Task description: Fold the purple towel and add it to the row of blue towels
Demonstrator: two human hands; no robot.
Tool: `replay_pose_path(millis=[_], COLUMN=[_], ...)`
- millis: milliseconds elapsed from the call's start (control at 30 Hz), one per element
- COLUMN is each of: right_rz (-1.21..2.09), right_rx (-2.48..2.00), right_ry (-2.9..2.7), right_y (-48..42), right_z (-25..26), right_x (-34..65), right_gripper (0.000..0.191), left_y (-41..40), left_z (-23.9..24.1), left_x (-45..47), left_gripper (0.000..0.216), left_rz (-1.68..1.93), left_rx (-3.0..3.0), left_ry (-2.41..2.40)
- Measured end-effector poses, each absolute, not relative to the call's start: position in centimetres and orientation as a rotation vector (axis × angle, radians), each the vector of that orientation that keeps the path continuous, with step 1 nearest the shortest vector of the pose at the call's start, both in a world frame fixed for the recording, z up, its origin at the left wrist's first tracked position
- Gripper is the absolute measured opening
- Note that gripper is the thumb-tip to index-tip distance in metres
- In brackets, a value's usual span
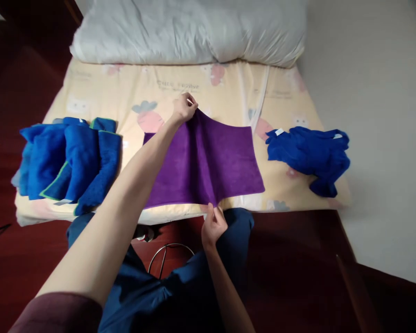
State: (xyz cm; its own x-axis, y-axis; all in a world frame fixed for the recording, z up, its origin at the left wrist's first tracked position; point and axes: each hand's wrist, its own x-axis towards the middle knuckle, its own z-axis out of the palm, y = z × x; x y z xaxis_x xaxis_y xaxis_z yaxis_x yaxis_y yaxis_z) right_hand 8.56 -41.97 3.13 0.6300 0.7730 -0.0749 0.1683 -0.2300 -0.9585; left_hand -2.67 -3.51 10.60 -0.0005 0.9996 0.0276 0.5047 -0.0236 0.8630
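Left hand (184, 108) pinched shut on far edge of purple towel (208, 162); right hand (213, 225) pinching near edge. Towel: soft terry, rectangular, raised along centre fold.

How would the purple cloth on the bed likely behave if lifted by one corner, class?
The purple cloth probably droops limply: it already bends along a soft ridge between the left hand and right hand. It looks thin, so likely light. Its fuzzy surface suggests it grips rather than slides.

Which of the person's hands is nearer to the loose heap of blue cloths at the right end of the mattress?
Right. The right hand pinches the purple towel's near edge, closer to the loose blue heap; the left hand holds the far edge, further left.
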Motion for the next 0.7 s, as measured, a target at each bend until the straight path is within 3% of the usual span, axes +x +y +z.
replay_pose_path(millis=[167,300,533,700], right_rz=[0.327,0.131,0.273,0.417], right_rx=[-1.686,-1.419,-0.980,-0.831], right_ry=[-0.757,-0.744,-0.974,-1.159], right_y=[-42.3,-39.3,-31.5,-28.1], right_z=[7.6,13.6,29.5,38.2], right_x=[12.7,18.3,25.1,25.9], right_gripper=[0.052,0.049,0.052,0.031], left_y=[-7.5,-11.9,-19.4,-22.5], left_z=[18.8,27.1,39.6,43.5], left_x=[-5.5,-8.9,-14.8,-18.2], left_gripper=[0.005,0.011,0.018,0.024], left_rz=[1.092,1.228,1.548,1.764], left_rx=[1.491,1.488,1.628,1.696], left_ry=[1.426,1.274,1.219,1.187])
